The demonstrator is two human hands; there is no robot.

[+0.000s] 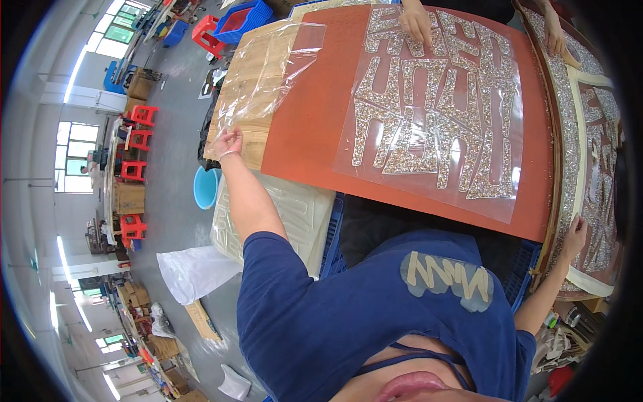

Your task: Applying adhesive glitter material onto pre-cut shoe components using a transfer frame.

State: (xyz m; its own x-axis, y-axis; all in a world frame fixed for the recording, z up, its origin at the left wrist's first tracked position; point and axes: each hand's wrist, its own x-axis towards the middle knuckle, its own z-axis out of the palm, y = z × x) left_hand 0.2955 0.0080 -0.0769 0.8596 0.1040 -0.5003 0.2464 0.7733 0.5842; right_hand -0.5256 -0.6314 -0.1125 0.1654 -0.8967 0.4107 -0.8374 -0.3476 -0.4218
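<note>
My left hand (pixel 228 143) is closed at the near corner of a clear plastic film (pixel 268 74), which lies wrinkled over a wooden board (pixel 253 137). At the right, my right hand (pixel 575 236) grips the cream-taped edge of a frame (pixel 575 127) that stands tilted, its inside covered with glittery stones. Between my hands is a red-brown board (pixel 301 120). On it rests a clear sheet (pixel 348 151) bearing sparkling stone-covered shapes (pixel 415 144). A co-worker's hand (pixel 416 25) touches these shapes at the far side; another hand (pixel 553 35) is at the frame's far end.
Below the boards are a stack of pale moulded sheets (pixel 281 208) and a blue crate (pixel 333 234). A light-blue bucket (pixel 206 187) and a white plastic bag (pixel 194 271) are on the floor at left. Red stools (pixel 134 171) line benches farther off. Blue trays (pixel 244 23) stand at the far side.
</note>
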